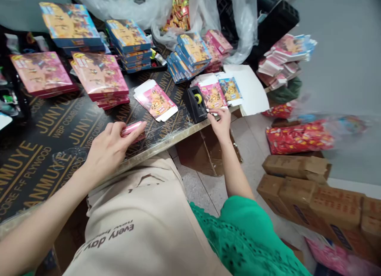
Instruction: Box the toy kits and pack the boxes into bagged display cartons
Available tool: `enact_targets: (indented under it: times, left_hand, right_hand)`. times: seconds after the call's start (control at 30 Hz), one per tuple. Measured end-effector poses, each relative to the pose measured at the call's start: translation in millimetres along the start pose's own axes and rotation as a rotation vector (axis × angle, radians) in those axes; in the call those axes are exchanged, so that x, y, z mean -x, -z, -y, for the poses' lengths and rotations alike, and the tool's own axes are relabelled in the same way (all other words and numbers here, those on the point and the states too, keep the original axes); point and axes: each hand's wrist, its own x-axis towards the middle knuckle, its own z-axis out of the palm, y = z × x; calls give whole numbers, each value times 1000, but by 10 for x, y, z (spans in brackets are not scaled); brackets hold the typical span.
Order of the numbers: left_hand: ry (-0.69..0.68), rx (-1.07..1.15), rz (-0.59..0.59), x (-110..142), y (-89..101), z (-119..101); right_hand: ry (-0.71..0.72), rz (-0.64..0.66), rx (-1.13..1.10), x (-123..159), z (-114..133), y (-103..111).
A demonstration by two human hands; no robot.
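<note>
My left hand (111, 145) is closed around a small pink box (132, 129), holding it on the table near the front edge. My right hand (220, 123) reaches to the front end of a black tape dispenser (195, 103) with a yellow-cored roll. Its thumb and forefinger pinch together there; whatever is between them is too small to make out. Between the hands lies a flat pink printed carton (156, 101). Just behind the right fingers are another flat pink carton (211, 91) and a blue one (230, 89).
Stacks of pink boxes (101, 75) and blue boxes (127, 38) line the back of the black plywood table (68, 121). Bags of wrapped sweets (178, 14) stand behind. A white sheet (250, 89) overhangs the right end. Brown cartons (315, 200) sit on the floor.
</note>
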Motion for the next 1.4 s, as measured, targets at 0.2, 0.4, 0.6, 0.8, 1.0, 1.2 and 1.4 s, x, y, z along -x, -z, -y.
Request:
enact_targets:
  times: [0.2,0.4,0.6,0.8,1.0,1.2,1.4]
  left_hand:
    - [-82,-82,7,-2,45,-102]
    - [-51,-15,-98,34,-91,-2]
    - [-9,193,-207,26,-216,52]
    - [40,261,-233,12,-229,24]
    - [107,336,-342,-20,-281,-9]
    - [64,432,-381,-14,-373,69]
    - [7,362,-328,-14,-311,114]
  right_hand:
    - [-11,242,-129,-224,-193,-96]
    - [40,24,-231,-159,-54,-62]
    - [-366,34,-308,164,-126,-179]
    - [-456,-121,-395,361,40,-296]
    - [-524,549,-1129,798,1213,-351]
    - [-572,1125,-1500,888,2013,-599]
    - [-648,1142,-1494,817,2046,-754]
